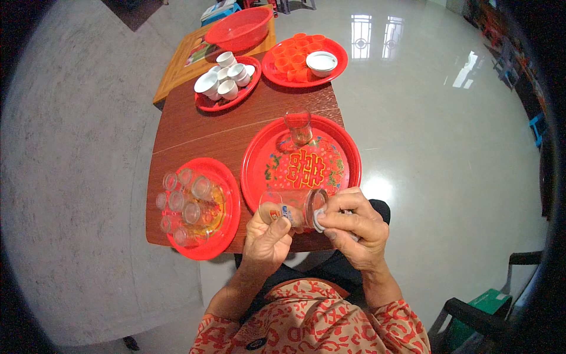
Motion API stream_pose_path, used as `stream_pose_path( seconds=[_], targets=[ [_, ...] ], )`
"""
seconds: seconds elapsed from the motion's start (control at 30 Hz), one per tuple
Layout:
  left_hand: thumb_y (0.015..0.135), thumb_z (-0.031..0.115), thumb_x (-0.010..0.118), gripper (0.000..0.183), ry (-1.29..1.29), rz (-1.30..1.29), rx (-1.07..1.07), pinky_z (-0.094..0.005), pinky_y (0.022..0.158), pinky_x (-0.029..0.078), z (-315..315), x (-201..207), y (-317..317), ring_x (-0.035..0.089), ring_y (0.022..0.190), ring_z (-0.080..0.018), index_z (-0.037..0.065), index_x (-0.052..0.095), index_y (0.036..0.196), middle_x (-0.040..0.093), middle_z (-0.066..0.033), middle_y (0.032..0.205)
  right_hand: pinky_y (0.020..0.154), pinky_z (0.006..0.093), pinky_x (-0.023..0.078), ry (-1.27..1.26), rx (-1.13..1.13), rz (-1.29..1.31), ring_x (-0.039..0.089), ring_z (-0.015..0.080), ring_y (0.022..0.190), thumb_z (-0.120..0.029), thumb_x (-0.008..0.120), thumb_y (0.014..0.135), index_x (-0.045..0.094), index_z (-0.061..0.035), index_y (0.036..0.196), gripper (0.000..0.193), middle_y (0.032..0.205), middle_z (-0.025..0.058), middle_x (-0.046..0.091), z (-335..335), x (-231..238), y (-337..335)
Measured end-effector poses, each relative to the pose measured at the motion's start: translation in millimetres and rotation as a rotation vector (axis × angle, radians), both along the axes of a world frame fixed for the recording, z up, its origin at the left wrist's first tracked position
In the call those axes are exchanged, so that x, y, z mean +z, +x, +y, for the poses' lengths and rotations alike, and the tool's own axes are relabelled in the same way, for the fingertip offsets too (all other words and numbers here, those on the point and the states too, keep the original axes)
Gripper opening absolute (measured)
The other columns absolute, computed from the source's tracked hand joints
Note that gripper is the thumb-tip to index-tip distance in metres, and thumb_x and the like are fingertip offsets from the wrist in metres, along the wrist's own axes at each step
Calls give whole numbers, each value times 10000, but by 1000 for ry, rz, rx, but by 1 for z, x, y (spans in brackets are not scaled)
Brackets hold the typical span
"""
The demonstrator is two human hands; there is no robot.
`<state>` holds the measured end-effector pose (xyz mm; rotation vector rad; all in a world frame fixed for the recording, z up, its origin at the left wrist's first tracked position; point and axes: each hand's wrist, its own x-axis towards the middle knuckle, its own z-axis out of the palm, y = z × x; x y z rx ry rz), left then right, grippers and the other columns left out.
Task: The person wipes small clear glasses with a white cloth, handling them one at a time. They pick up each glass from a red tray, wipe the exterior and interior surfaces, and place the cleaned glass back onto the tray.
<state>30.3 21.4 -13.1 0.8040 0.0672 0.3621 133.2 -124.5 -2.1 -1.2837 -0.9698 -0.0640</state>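
The person sits at the near edge of the worktop (194,127), both hands busy over that edge. The left hand (268,236) is closed around a clear drinking glass (293,206), gripping it from below so that it lies on its side, mouth turned to the right. The right hand (356,227) meets it there, fingers pinched on a small white cloth (319,219) pressed at the glass's rim. So the glass sits between the two hands, touching both, just above the near rim of the big red tray (345,147) with the gold and green pattern.

On that tray, toward its far side, one more clear glass (299,126) stands upright, well apart from the hands. At the near left corner a smaller red plate (227,227) carries a cluster of clear glasses (186,206), close to the left hand but not touching it. Farther back sit a red tray of white cups (224,79) and, at the far right corner, a red tray of orange cups (298,56) with a white bowl (322,62). A red basin (239,29) stands beyond.
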Motion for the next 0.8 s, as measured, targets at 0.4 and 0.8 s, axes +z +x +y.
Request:
stream_pose_path(
  seconds=[0.4,0.8],
  targets=[
    [899,8,592,89,305,113,169,-269,818,455,-8,7,-7,553,878,-113,19,551,978,610,-75,960,726,335,444,-50,-290,-207,538,227,818,22,748,618,701,-63,904,302,875,43,587,11,8,-11],
    [882,13,621,92,461,100,261,-230,773,448,-7,2,-4,547,833,-82,15,564,953,610,-62,960,693,329,426,-108,-337,-322,510,228,817,-25,754,602,704,-89,933,342,920,25,590,13,1,-13]
  ],
)
